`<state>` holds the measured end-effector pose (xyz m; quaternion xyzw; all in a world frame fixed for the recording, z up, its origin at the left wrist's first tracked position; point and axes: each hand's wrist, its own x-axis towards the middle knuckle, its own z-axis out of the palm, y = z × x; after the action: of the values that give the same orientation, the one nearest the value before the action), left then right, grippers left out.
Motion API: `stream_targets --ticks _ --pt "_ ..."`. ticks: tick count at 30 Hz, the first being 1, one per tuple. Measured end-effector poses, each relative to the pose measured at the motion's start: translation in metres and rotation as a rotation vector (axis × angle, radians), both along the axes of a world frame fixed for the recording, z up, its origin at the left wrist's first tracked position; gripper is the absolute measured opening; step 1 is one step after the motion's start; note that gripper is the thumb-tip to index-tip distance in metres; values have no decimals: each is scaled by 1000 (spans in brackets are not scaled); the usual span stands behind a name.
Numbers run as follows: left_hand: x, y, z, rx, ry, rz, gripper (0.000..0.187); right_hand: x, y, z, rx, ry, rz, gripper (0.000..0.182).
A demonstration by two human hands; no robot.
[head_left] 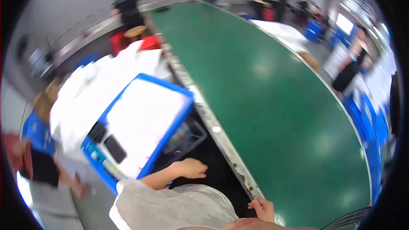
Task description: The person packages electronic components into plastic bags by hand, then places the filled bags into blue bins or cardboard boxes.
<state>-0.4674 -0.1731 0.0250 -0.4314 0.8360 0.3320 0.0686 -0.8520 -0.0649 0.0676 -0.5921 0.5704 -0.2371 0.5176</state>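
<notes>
My left hand point(191, 168) is over the dark space beside the blue-rimmed tray, its fingers curled; whether it holds anything is hidden. The tray point(166, 138) has a white surface, with a dark phone-like object point(115, 148), a black item point(97, 132) and a teal item point(94, 153) at its near left side. A grey bin point(194, 134) with small items sits partly under the tray. My right hand point(263, 208) rests at the metal edge of the green conveyor belt point(264, 102), fingers bent, and I cannot make out anything in them.
White sheets or bags point(81, 89) are heaped behind the tray. Several people stand around the belt's far end, one person in black point(128, 8) at the far left. Another person point(40, 164) is at the left edge. Blue bins point(362, 119) line the right.
</notes>
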Motion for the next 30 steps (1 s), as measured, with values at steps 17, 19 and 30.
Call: stream_targets --ticks 17,19,30 --pt "-16 -153 -30 -729 154 198 62 158 -167 -54 -579 5 323 14" --pt "-19 -152 -48 -736 49 150 64 154 -166 -60 -693 34 301 14" --pt "-19 -150 -43 -781 260 171 53 155 -166 -72 -628 -41 289 17"
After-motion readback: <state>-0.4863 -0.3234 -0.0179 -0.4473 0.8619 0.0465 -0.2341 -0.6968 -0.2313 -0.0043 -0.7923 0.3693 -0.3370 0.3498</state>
